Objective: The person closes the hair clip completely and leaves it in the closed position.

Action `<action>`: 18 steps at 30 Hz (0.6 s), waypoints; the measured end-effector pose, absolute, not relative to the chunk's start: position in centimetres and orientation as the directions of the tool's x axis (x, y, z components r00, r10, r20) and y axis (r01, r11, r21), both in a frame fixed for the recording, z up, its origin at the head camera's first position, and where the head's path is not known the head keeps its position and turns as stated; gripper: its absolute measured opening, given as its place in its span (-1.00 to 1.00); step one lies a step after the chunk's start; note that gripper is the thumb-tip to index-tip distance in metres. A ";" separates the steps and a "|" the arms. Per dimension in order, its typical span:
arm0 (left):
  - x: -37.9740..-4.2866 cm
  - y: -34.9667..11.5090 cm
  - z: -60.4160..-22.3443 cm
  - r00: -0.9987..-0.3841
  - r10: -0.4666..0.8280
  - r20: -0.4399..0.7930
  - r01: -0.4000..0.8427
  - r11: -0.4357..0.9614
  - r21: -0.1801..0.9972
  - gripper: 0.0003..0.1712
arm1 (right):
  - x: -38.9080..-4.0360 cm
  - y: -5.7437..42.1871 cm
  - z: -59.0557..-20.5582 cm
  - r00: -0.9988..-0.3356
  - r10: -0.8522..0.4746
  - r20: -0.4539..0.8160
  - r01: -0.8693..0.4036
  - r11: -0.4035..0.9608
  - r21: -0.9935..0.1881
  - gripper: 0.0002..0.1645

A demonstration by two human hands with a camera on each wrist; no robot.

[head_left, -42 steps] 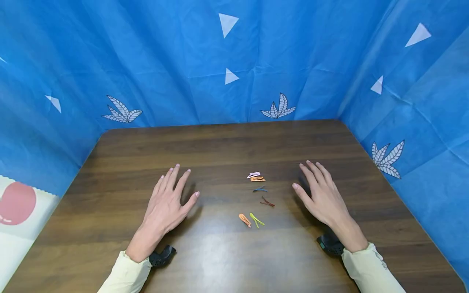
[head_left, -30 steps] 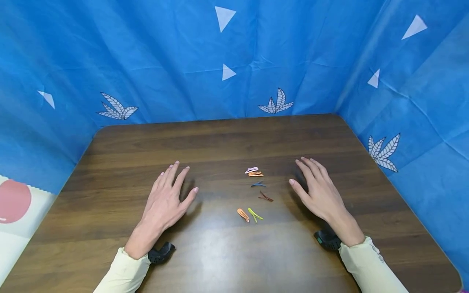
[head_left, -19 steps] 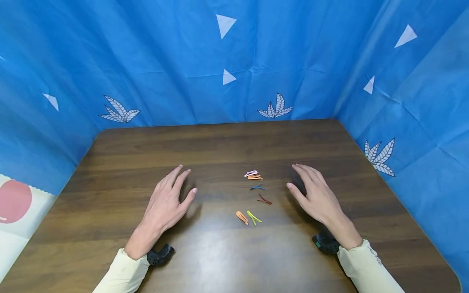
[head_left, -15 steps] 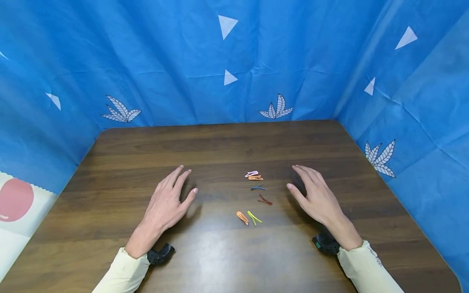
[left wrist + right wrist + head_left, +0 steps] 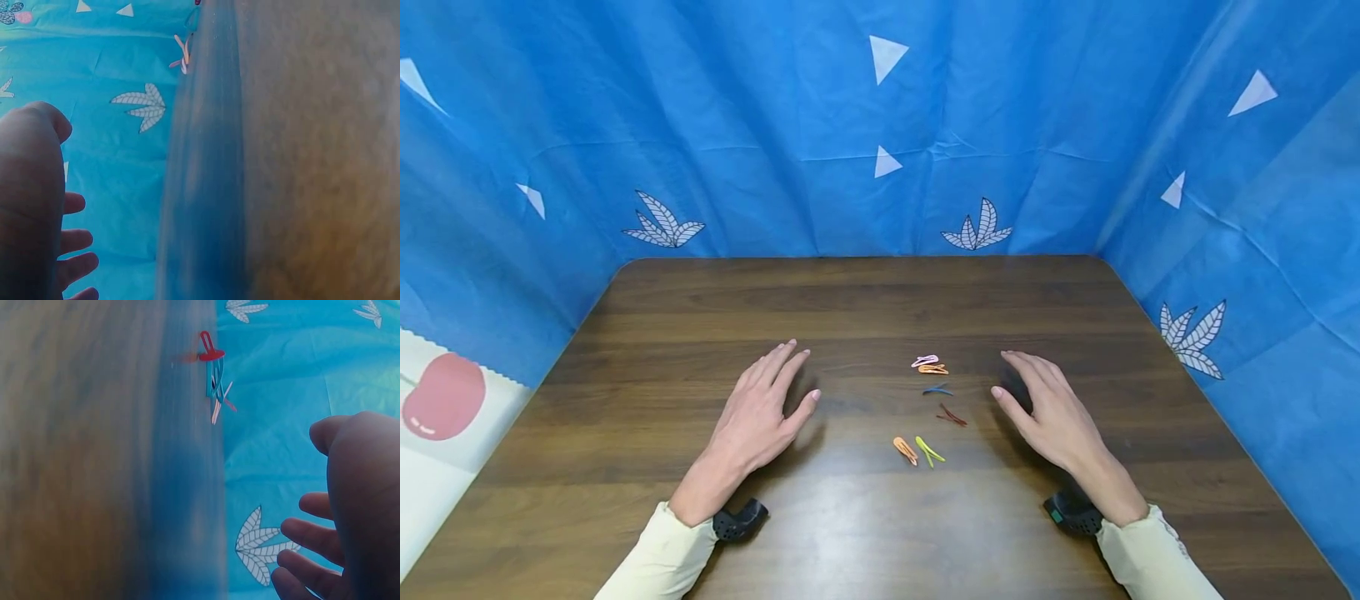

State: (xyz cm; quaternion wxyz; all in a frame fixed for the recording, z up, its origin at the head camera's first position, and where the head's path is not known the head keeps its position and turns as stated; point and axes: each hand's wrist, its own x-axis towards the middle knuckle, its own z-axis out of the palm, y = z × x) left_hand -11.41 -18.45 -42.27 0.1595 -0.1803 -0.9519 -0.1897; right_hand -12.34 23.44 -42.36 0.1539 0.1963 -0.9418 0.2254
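Several small hair clips lie loose on the brown wooden table: a lilac hair clip point(image 5: 925, 361) close against an orange hair clip point(image 5: 933, 369), then a blue hair clip point(image 5: 938, 390) and a dark red hair clip point(image 5: 953, 415). Nearer the front, a pale orange hair clip point(image 5: 905, 450) sits beside a yellow-green hair clip point(image 5: 928, 450). To their left is my left hand point(image 5: 758, 421), palm down, thumb apart from the fingers, holding nothing. My right hand point(image 5: 1051, 417) is to their right in a like pose, also holding nothing. Neither hand touches a clip.
The table point(image 5: 850, 308) reaches back to a blue curtain point(image 5: 760, 125) with white leaf and triangle prints. Another blue curtain borders the right side. A white cloth with a pink shape point(image 5: 445, 396) hangs at the left. Each wrist wears a black device point(image 5: 741, 521).
The head view has shifted slightly. The fingers of both hands have drawn a little closer together since the earliest frame. The hair clips keep their places on the table.
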 end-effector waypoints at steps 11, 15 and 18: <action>-11.1 -18.0 -42.4 -0.874 0.287 0.393 0.422 0.848 0.320 -0.30 | -12.1 22.9 -42.9 -0.876 -0.300 0.378 -0.443 0.810 -0.384 -0.35; -11.2 -17.8 -42.5 -0.880 0.274 0.387 0.419 0.831 0.365 -0.32 | -12.2 22.7 -42.8 -0.872 -0.309 0.380 -0.457 0.794 -0.402 -0.34; -11.1 -17.6 -42.8 -0.885 0.264 0.384 0.419 0.810 0.409 -0.34 | -12.2 22.6 -42.8 -0.865 -0.314 0.393 -0.471 0.779 -0.415 -0.35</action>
